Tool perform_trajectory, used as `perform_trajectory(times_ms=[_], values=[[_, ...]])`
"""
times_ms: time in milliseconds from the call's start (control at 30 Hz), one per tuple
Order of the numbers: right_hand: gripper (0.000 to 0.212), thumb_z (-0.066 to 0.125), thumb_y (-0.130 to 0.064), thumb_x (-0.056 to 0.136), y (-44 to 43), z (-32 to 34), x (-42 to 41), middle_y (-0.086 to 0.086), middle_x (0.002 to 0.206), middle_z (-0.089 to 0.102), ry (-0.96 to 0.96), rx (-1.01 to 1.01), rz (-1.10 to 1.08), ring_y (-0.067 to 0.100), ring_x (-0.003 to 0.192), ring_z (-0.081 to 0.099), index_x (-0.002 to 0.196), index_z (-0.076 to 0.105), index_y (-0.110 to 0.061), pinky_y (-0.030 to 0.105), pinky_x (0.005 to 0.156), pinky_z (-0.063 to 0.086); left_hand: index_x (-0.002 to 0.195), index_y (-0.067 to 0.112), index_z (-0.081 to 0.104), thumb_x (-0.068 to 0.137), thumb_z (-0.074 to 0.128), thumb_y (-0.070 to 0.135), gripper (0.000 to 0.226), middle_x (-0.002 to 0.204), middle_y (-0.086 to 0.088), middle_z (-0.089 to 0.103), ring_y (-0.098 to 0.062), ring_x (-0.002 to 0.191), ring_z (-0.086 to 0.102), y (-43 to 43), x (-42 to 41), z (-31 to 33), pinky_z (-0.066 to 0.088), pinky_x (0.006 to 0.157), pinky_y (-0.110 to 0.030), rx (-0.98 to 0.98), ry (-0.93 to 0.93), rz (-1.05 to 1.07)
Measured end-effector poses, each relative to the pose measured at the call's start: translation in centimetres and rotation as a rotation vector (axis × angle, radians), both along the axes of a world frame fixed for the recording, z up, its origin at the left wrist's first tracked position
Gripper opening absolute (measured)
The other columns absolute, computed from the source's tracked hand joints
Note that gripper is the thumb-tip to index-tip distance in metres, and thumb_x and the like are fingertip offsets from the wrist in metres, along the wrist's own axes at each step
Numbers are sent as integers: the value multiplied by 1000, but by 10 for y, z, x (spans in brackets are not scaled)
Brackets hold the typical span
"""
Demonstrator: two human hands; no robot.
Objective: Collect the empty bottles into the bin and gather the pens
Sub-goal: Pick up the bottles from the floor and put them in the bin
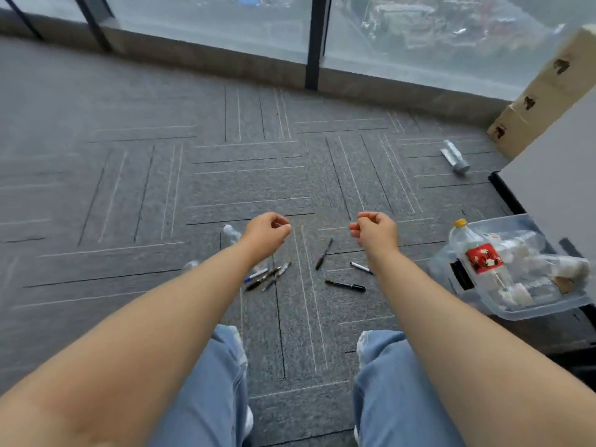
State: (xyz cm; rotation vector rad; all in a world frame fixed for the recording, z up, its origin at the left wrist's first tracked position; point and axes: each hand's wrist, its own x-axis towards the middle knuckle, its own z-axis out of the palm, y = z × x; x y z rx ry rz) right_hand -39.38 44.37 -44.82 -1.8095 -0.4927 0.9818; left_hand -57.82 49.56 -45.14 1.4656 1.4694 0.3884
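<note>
Bottle [483, 269] in bin [548, 309] — red label, writing unreadable

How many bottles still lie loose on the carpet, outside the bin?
3: one bottle far right near the cardboard box, one beside the left hand, one partly behind the left forearm. Others may be hidden.

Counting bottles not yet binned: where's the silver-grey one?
Far right in the head view, the silver-grey bottle lies on the carpet beside the cardboard box, beyond the bin.

Soft window [225, 24] daylight (perhaps hazy), edges warped.
</note>
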Motion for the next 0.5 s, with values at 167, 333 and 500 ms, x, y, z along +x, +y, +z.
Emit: perform_trajectory(times_ms=[167,333,500], values=[[25,42,-3,93,49,-2,-113,1,72,58,14,-9,260,7,60,53,75,49,-20,16,50,40,92,15,60,87,57,14,6,96,-12,65,-26,90,61,14,-128,-16,50,86,-37,-16,25,309],[21,42,-1,92,79,-18,-192,6,78,59,-43,-64,466,8,60,54,80,53,-14,10,43,41,77,16,57,85,54,10,11,85,-8,64,-25,85,57,20,-210,-47,48,83,-35,-83,20,500],[11,43,-5,94,105,-64,-226,2,71,58,-55,-163,566,8,59,52,95,53,-9,19,54,40,90,15,62,87,57,17,6,107,-14,69,-30,103,63,33,-236,-89,50,95,-40,-138,92,532]])
